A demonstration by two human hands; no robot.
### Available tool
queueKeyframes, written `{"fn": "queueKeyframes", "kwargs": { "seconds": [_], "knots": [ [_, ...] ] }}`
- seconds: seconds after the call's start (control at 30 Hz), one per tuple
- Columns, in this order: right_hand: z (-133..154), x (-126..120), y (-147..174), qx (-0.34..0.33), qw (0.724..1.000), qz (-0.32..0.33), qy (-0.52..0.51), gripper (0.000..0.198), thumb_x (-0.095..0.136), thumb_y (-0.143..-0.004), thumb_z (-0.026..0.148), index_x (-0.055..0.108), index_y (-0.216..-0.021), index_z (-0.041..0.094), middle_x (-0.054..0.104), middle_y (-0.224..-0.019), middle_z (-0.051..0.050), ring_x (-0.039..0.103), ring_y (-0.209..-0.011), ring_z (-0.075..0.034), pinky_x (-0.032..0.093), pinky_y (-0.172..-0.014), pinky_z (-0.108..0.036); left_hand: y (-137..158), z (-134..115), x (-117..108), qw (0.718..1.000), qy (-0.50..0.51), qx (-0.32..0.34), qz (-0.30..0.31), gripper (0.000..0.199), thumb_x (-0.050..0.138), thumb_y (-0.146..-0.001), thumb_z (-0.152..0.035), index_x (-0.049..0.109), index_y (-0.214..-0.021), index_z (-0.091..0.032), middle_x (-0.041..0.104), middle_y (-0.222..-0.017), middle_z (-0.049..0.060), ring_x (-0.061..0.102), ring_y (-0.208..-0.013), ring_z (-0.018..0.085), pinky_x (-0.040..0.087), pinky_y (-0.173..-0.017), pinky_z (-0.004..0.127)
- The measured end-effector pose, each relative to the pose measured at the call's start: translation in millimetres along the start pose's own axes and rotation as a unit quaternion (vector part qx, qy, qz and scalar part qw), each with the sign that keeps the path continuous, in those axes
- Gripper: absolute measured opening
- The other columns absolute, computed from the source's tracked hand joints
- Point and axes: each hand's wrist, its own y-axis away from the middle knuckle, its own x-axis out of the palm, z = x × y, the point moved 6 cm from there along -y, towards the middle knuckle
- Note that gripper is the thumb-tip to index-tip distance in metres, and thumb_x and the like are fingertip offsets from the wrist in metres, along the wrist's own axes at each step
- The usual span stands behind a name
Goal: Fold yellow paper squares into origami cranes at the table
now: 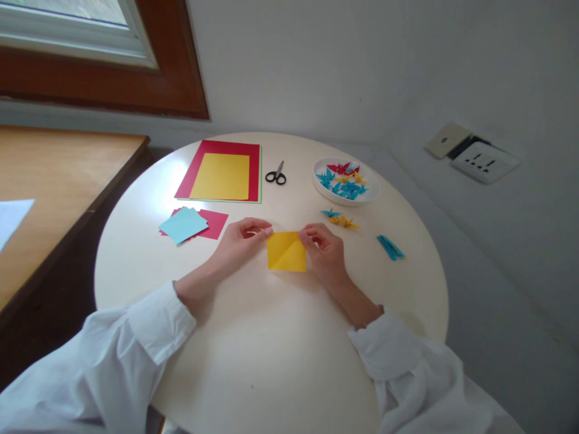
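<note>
A small yellow square of origami paper, with a faint diagonal crease, is held up between my two hands over the round table. My left hand pinches its upper left corner between thumb and fingers. On the other side, my right hand grips the upper right corner the same way. Just beyond my right hand lie a blue paper crane and yellow paper cranes. Near my left hand is a fanned stack of light blue squares on top of red paper squares.
Toward the back, scissors with black handles lie beside large red sheets topped by a yellow sheet. A white dish holds several paper cranes. Folded blue strips are at the right. A wooden desk stands left.
</note>
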Motion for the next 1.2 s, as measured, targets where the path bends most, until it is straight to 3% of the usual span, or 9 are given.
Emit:
{"fn": "queueKeyframes", "kwargs": {
  "seconds": [0.13,0.27,0.43,0.67,1.03,1.2],
  "knots": [
    [2,5,2,0.002,1.000,0.011,-0.008,0.017,0.059,-0.073,0.032,0.059,-0.062,0.020,0.060,-0.075,-0.002,0.056,-0.071,-0.015,0.041,-0.061,-0.028,3,-1,8,0.999,-0.006,0.004,0.053,0.030,0.069,-0.065,-0.042,0.067,-0.076,-0.015,0.066,-0.083,0.006,0.060,-0.074,0.016,0.046,-0.065,0.027],
    [1,6,1,0.004,1.000,0.020,0.000,0.014,0.059,-0.074,0.031,0.062,-0.065,0.020,0.061,-0.078,-0.004,0.056,-0.073,-0.016,0.042,-0.061,-0.029,3,0,6,0.999,-0.003,-0.004,0.048,0.026,0.068,-0.065,-0.040,0.062,-0.065,-0.015,0.061,-0.068,0.003,0.056,-0.064,0.014,0.044,-0.058,0.025],
    [7,10,5,-0.043,0.996,0.045,0.061,0.012,0.060,-0.075,0.027,0.068,-0.082,0.022,0.062,-0.087,-0.005,0.057,-0.082,-0.017,0.045,-0.067,-0.030,4,-1,9,0.998,-0.035,0.006,0.061,0.021,0.066,-0.067,-0.035,0.061,-0.065,-0.015,0.059,-0.068,0.002,0.056,-0.064,0.013,0.044,-0.056,0.024],
    [19,17,12,-0.133,0.985,0.061,0.094,0.007,0.059,-0.076,0.019,0.063,-0.071,0.021,0.060,-0.079,-0.004,0.057,-0.079,-0.017,0.047,-0.075,-0.034,7,-5,12,0.991,-0.089,0.063,0.081,0.015,0.062,-0.070,-0.030,0.062,-0.065,-0.016,0.056,-0.074,0.002,0.055,-0.067,0.014,0.045,-0.059,0.026],
    [22,23,13,-0.148,0.982,0.084,0.086,0.008,0.055,-0.073,0.016,0.059,-0.068,0.021,0.060,-0.078,-0.003,0.058,-0.077,-0.017,0.048,-0.073,-0.033,6,-1,17,0.983,-0.109,0.094,0.110,0.015,0.062,-0.071,-0.031,0.064,-0.069,-0.016,0.055,-0.076,0.004,0.053,-0.067,0.014,0.043,-0.057,0.026],
    [21,21,12,-0.140,0.983,0.078,0.091,0.009,0.055,-0.072,0.015,0.058,-0.067,0.022,0.061,-0.078,-0.003,0.058,-0.079,-0.017,0.047,-0.074,-0.032,7,-5,14,0.987,-0.096,0.095,0.089,0.015,0.063,-0.070,-0.029,0.061,-0.064,-0.016,0.055,-0.073,0.003,0.054,-0.067,0.013,0.043,-0.057,0.025]
  ]
}}
